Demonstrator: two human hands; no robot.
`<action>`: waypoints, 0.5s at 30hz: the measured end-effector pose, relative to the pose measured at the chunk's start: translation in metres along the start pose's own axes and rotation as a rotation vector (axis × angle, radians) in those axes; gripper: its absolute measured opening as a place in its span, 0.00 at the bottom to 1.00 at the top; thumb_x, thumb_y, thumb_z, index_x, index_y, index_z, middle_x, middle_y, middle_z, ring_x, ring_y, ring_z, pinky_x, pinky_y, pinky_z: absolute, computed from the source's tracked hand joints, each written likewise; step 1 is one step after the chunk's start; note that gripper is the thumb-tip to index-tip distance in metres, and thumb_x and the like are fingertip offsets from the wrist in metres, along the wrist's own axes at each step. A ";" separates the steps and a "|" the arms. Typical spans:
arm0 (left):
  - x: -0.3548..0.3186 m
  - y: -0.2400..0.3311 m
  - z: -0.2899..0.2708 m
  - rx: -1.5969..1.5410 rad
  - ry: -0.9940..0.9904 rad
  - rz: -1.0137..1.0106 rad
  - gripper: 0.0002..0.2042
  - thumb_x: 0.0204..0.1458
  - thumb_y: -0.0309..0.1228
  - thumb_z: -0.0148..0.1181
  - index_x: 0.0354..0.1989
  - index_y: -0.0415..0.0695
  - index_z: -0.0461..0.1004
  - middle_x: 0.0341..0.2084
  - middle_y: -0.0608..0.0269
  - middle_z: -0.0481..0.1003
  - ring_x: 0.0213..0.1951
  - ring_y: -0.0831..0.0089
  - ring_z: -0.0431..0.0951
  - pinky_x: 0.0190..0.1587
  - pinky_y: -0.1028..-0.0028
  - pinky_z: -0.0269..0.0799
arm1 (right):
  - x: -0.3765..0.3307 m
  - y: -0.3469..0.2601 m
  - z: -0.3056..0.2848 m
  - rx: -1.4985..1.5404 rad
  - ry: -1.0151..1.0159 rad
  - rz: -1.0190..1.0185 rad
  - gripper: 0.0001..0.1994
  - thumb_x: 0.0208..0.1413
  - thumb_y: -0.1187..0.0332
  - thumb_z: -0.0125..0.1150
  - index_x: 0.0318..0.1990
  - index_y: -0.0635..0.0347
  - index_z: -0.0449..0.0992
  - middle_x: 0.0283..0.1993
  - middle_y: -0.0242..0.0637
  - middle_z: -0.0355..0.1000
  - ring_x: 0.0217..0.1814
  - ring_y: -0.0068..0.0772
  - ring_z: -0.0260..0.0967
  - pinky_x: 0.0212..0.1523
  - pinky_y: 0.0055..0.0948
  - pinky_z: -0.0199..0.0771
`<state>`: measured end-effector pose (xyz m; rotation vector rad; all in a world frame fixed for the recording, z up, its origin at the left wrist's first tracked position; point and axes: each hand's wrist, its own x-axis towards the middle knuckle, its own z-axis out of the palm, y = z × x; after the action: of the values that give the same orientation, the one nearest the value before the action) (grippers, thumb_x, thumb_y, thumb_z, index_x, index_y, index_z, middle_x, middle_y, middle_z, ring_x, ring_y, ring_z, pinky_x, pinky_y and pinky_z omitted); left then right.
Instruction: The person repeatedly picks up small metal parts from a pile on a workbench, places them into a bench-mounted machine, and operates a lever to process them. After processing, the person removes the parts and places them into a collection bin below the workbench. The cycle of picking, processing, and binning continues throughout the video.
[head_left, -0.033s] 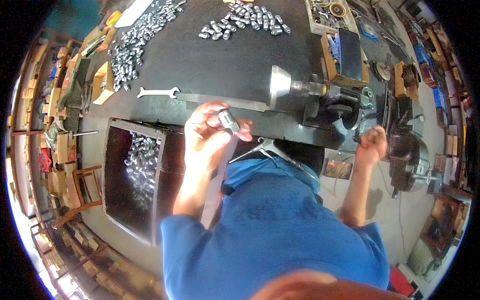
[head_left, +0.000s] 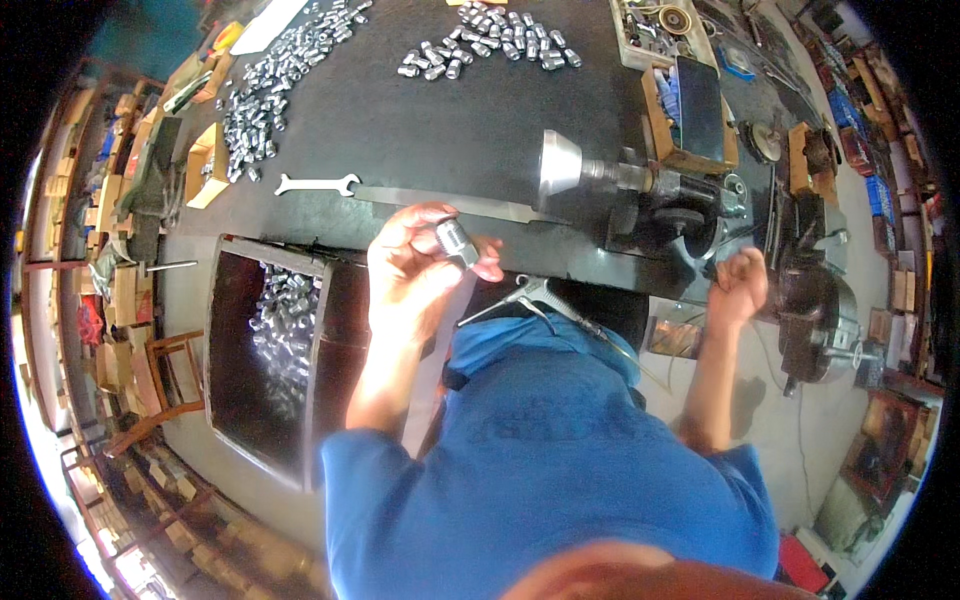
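Observation:
Between the fingertips and thumb of my left hand (head_left: 405, 275) is a short silvery metal fitting (head_left: 456, 243), held tilted above the bench's front edge. My right hand (head_left: 738, 287) is off to the right with its fingers curled in; whatever they may hold is hidden. Just beyond that hand is a dark bench machine (head_left: 690, 215), with a shiny metal cone (head_left: 560, 163) at its left end. An air blow gun (head_left: 535, 293) lies near my waist, between my arms. Left of my left forearm, a dark open bin (head_left: 232, 390) contains many similar fittings (head_left: 285, 325).
On the bench (head_left: 400, 120) lie a loose pile of fittings (head_left: 255, 120) and a second group (head_left: 490, 42). An open-ended wrench (head_left: 316, 185) and a flat metal strip (head_left: 445, 203) lie near the front edge. A dark motor-like machine (head_left: 822, 318) stands right of my right hand.
My right hand has shifted slightly, its fingers turning a little. My left hand and the fitting stay in place.

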<state>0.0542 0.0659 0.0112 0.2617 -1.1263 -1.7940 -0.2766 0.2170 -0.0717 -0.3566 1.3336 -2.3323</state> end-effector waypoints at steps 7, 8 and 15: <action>-0.014 0.023 0.021 0.535 0.370 0.031 0.21 0.33 0.18 0.66 0.40 0.36 0.68 0.28 0.58 0.74 0.31 0.76 0.74 0.36 0.78 0.69 | 0.019 0.018 0.012 -0.012 0.080 0.038 0.08 0.49 0.70 0.46 0.32 0.66 0.67 0.18 0.29 0.55 0.16 0.18 0.46 0.14 0.17 0.42; -0.014 0.028 0.027 0.636 0.404 0.076 0.21 0.33 0.19 0.67 0.39 0.36 0.69 0.26 0.64 0.73 0.30 0.82 0.71 0.34 0.82 0.67 | 0.018 0.019 0.009 -0.006 0.092 0.036 0.08 0.49 0.69 0.47 0.32 0.66 0.68 0.18 0.29 0.55 0.15 0.18 0.45 0.14 0.17 0.42; -0.016 0.034 0.032 0.885 0.476 0.171 0.18 0.35 0.23 0.66 0.37 0.36 0.70 0.23 0.65 0.72 0.25 0.83 0.69 0.27 0.84 0.66 | 0.017 0.016 0.010 -0.023 0.072 0.038 0.09 0.48 0.66 0.50 0.30 0.64 0.68 0.17 0.29 0.55 0.15 0.18 0.43 0.14 0.18 0.42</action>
<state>0.0636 0.0932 0.0507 1.0173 -1.4589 -0.9099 -0.2830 0.1941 -0.0805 -0.2540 1.3889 -2.3199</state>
